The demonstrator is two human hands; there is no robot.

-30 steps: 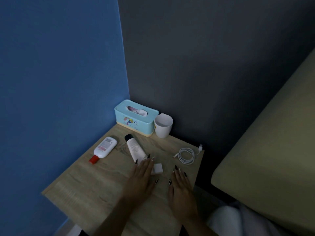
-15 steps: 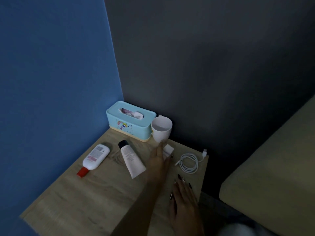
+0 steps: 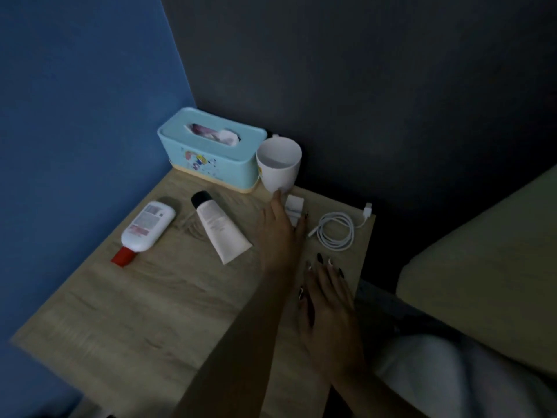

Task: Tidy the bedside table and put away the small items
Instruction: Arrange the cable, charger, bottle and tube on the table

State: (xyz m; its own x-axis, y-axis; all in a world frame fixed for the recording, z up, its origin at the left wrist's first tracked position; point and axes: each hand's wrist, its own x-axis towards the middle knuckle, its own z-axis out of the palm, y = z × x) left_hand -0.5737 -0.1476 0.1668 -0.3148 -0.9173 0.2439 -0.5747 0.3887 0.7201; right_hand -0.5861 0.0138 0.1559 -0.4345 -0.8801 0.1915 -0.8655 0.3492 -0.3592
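Bedside bench (image 3: 144, 315), light wood grain, dim light. 2 hands and 6 items on top.

1. Left hand (image 3: 280, 236): reaches to the far edge. Its fingers (image 3: 276, 202) are close together and, with the thumb, pinch the adapter (image 3: 296, 203). The longest fingertip touches the foot of the mug.
2. Right hand (image 3: 328, 309): lies palm down on the bench near the right edge. Its fingers (image 3: 320, 274) are straight and slightly spread, holding nothing. Dark nails.
3. Adapter: small white block, held low over or on the bench, just right of the left fingers and just in front of the mug.
4. Mug (image 3: 278, 167): white, upright, just beyond the left fingertips.
5. Tissue box (image 3: 211, 158): pale blue with a cartoon print, beyond and left of the left fingers, touching the mug, in the wall corner.
6. Tube (image 3: 221, 233): white with a black cap, lying flat, just left of the left hand.
7. Bottle (image 3: 147, 227): white with a red cap, lying flat, further left, beside the tube.
8. Cable (image 3: 336, 233): white, coiled, right of the left fingers and just beyond the right fingertips.

Surroundings: blue wall (image 3: 75, 116) left; bed (image 3: 482, 267) right.
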